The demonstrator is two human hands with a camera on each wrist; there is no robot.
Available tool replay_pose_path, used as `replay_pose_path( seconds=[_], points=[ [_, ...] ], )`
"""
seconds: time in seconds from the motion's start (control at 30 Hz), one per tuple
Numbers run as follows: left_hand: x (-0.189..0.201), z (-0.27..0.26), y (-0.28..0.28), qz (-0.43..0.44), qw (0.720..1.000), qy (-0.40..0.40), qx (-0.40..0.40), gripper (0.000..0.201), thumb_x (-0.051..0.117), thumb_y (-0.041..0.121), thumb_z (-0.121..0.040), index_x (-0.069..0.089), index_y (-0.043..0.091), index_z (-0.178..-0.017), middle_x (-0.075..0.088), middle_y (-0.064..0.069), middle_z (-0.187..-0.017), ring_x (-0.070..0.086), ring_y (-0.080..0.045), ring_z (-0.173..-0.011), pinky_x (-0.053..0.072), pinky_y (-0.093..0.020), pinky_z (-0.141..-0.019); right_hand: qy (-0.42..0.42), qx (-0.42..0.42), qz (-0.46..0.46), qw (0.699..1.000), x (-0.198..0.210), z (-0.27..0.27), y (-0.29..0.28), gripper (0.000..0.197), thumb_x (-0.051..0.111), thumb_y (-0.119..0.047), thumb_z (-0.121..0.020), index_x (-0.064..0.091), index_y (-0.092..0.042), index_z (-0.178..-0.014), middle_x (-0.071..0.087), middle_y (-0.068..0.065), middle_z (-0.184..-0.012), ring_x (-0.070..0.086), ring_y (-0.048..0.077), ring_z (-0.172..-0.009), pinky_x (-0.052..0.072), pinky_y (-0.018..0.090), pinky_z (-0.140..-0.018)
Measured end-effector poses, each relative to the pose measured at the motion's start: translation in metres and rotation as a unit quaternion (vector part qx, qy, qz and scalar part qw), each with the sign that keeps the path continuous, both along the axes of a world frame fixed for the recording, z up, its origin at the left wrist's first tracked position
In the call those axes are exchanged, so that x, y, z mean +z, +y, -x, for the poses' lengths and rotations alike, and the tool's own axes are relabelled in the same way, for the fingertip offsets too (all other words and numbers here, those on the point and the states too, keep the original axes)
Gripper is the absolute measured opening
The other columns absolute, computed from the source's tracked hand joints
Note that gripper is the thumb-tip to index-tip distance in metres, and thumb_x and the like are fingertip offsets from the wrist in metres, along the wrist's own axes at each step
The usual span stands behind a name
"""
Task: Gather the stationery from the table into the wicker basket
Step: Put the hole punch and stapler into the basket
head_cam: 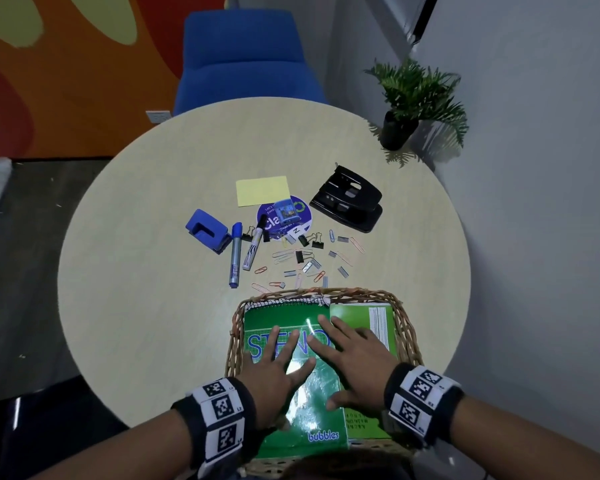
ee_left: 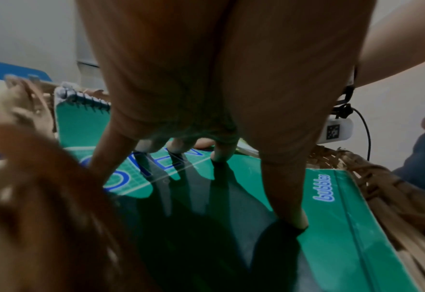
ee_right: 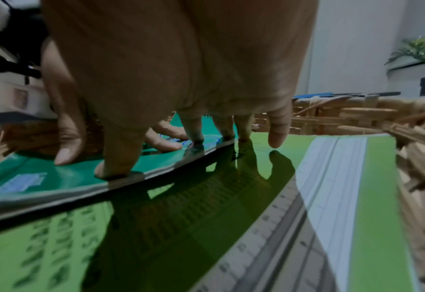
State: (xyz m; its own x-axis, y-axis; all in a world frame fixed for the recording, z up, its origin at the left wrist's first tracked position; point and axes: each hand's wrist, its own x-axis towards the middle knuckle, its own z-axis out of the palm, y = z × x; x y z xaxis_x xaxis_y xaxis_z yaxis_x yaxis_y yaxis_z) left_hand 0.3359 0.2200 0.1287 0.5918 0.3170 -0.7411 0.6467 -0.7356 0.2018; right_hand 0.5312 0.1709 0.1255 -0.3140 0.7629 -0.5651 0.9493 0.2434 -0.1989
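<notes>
Hands are laid flat in the basket: the left hand and right hand are both spread, fingers straight, pressed on the green steno pad, which is lain over a lighter green pad. Nothing is gripped by either hand. In the left wrist view the fingertips are seen touching the glossy cover; in the right wrist view the thumb and fingers are set along the pad's edge, with the little finger lifted clear.

Loose stationery is left at twelve o'clock from the hands, beyond the basket's far rim. Nearest the rim, paper clips and staple strips are scattered. At eleven o'clock, two markers are lain with their long axes running roughly away from the person, so they are judged easiest for the left hand, taken across the barrel. Beside them a blue punch is set. At one o'clock the black punch is placed, nearer the right hand. Between these a round card, a small blue box on it and a yellow note are found, farthest off.

All is borne on a round pale table. Behind it a blue chair is stood; at two o'clock, on a ledge by the white wall, a potted plant is kept.
</notes>
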Motion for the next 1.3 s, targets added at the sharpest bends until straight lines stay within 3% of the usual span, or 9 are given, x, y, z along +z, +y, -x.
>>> replay_pose_path(
  seconds=[0.13,0.27,0.37,0.47,0.6,0.77,0.93,1.07,1.3],
  points=[
    [0.017,-0.007,0.006,0.014,1.000,-0.003,0.000,0.099,0.069,0.046,-0.078,0.000,0.033,-0.148,-0.029,-0.009,-0.155,-0.025,-0.043,-0.139,0.025,-0.069,-0.107,0.027,-0.010,0.026,0.999,0.014,-0.003,0.009,0.102,0.057,-0.072,-0.072,0.000,-0.037,-0.149,-0.016,0.000,-0.159,-0.009,0.024,-0.148,0.011,0.053,-0.116],
    [0.054,-0.017,0.030,0.007,0.995,-0.085,0.046,0.067,0.064,0.053,-0.078,0.037,0.029,-0.136,0.038,-0.008,-0.146,0.041,-0.033,-0.131,0.043,-0.047,-0.103,0.129,-0.112,-0.027,0.985,0.051,-0.028,0.044,0.078,0.061,-0.061,-0.077,0.025,-0.041,-0.143,0.031,-0.007,-0.154,0.030,0.017,-0.139,0.030,0.042,-0.112],
    [0.082,-0.034,0.063,-0.045,0.974,-0.194,0.106,0.052,0.060,0.048,-0.084,0.047,0.028,-0.130,0.057,-0.001,-0.126,0.055,-0.022,-0.116,0.047,-0.038,-0.097,0.124,-0.183,-0.123,0.967,0.071,-0.071,0.093,0.060,0.060,-0.050,-0.084,0.038,-0.038,-0.138,0.043,-0.007,-0.145,0.042,0.015,-0.131,0.038,0.040,-0.107],
    [0.098,-0.054,0.095,-0.085,0.944,-0.256,0.188,0.055,0.057,0.047,-0.087,0.045,0.027,-0.136,0.056,0.001,-0.134,0.053,-0.018,-0.121,0.044,-0.038,-0.103,0.019,-0.165,-0.171,0.971,0.072,-0.113,0.153,0.063,0.061,-0.039,-0.087,0.034,-0.031,-0.143,0.033,0.000,-0.151,0.036,0.022,-0.134,0.040,0.044,-0.104],
    [0.098,-0.063,0.110,-0.078,0.897,-0.320,0.295,0.050,0.061,0.045,-0.085,0.052,0.026,-0.130,0.062,0.005,-0.128,0.060,-0.013,-0.111,0.048,-0.033,-0.094,-0.088,-0.096,-0.155,0.979,0.053,-0.138,0.222,0.074,0.065,-0.032,-0.084,0.027,-0.024,-0.147,0.033,0.001,-0.152,0.027,0.026,-0.139,0.038,0.046,-0.103],
    [0.078,-0.045,0.114,-0.095,0.821,-0.356,0.437,0.040,0.066,0.036,-0.084,0.062,0.021,-0.120,0.066,0.005,-0.112,0.063,-0.013,-0.100,0.049,-0.031,-0.086,-0.096,-0.091,-0.144,0.981,0.018,-0.127,0.265,0.053,0.056,-0.037,-0.089,0.041,-0.021,-0.137,0.061,0.008,-0.123,0.054,0.028,-0.117,0.031,0.045,-0.101],
    [0.056,-0.008,0.130,-0.161,0.771,-0.349,0.508,0.026,0.065,0.024,-0.086,0.067,0.014,-0.110,0.070,-0.001,-0.106,0.065,-0.015,-0.092,0.050,-0.030,-0.083,-0.033,-0.170,-0.156,0.973,-0.003,-0.118,0.279,0.036,0.052,-0.031,-0.092,0.051,-0.017,-0.125,0.063,0.012,-0.118,0.058,0.033,-0.110,0.038,0.043,-0.095],
    [0.035,0.018,0.162,-0.240,0.785,-0.301,0.485,0.029,0.066,0.025,-0.085,0.066,0.011,-0.111,0.066,-0.010,-0.115,0.063,-0.026,-0.104,0.049,-0.037,-0.087,0.076,-0.239,-0.190,0.949,0.025,-0.120,0.272,0.035,0.056,-0.028,-0.090,0.056,-0.020,-0.124,0.063,0.015,-0.118,0.058,0.036,-0.110,0.047,0.039,-0.092],
    [0.000,0.042,0.227,-0.198,0.826,-0.184,0.495,0.083,0.076,0.043,-0.072,0.036,0.021,-0.142,0.028,-0.023,-0.146,0.039,-0.041,-0.130,0.039,-0.048,-0.105,0.128,-0.178,-0.197,0.956,0.122,-0.112,0.186,0.038,0.063,-0.024,-0.088,0.058,-0.017,-0.125,0.067,0.014,-0.113,0.060,0.031,-0.103,0.042,0.030,-0.080]
  ],
)
